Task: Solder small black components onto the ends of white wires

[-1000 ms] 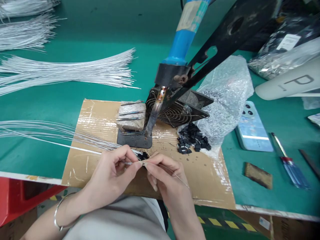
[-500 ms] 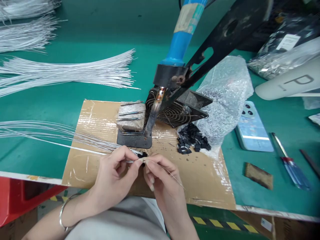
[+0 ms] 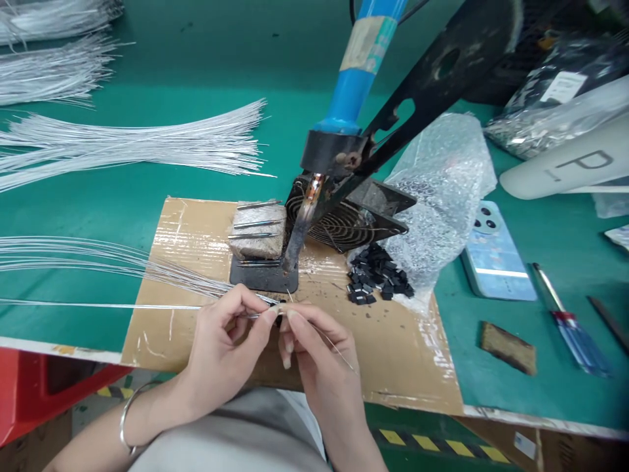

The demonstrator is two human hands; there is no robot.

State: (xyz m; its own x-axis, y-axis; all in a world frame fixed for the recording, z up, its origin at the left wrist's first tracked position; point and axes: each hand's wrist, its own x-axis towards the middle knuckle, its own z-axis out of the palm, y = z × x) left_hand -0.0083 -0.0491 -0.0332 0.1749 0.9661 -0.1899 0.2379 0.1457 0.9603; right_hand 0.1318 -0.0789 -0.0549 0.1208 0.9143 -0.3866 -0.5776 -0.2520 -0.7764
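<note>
My left hand [image 3: 228, 357] is closed in a pinch on a thin white cable [image 3: 122, 306] that runs off to the left. The fingertips of my right hand [image 3: 324, 354] meet it and are also pinched, with a fine bare wire [image 3: 339, 347] crossing them. A small dark piece shows under the fingertips, mostly hidden. Just behind lie the ends of several white cables [image 3: 187, 278]. Above my hands, a blue-handled soldering iron [image 3: 351, 92] points down from a black bracket [image 3: 427, 78], its tip end near a black pad [image 3: 263, 278].
Beneath my hands is a cardboard sheet [image 3: 403, 354]. A wrapped block [image 3: 258, 229] with metal rods, a fan [image 3: 344, 223] and a pile of small black parts [image 3: 376, 275] stand around. Rightward are a bubble-wrap bag [image 3: 437, 196], phone [image 3: 498, 255] and screwdriver [image 3: 572, 328]. Cable bundles [image 3: 147, 144] lie left.
The held cable has swung toward the table's front edge and now lies nearly level, apart from the other cables. My right hand has shifted slightly left, and both hands stay pinched together.
</note>
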